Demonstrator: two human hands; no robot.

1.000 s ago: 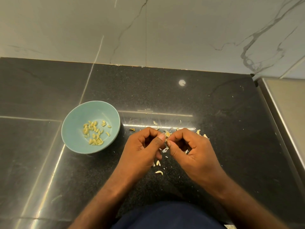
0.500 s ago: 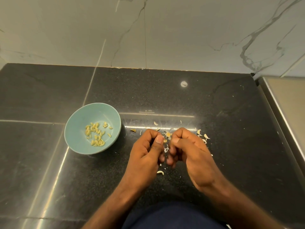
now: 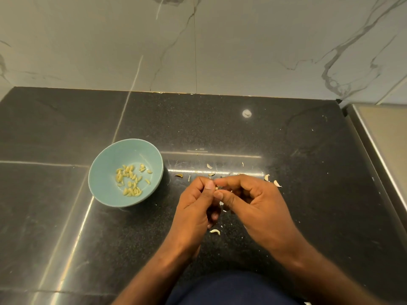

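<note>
My left hand (image 3: 196, 205) and my right hand (image 3: 253, 201) meet fingertip to fingertip over the black counter (image 3: 286, 164). Between the thumbs and forefingers of both hands is pinched a small pale seed (image 3: 217, 188), mostly hidden by the fingers. To the left stands a light blue bowl (image 3: 105, 164) holding several yellowish peeled seeds (image 3: 131, 180). Pale husk scraps (image 3: 215, 231) lie scattered on the counter around and under my hands.
A marbled white wall (image 3: 220, 45) rises behind the counter. A steel ledge (image 3: 383, 133) borders the counter on the right. More husk pieces (image 3: 267, 177) lie beyond my right hand. My dark blue clothing (image 3: 229, 289) shows at the bottom edge.
My hands parted slightly and blurred half a second ago, then closed together again on the seed. The view tilted so more counter shows.
</note>
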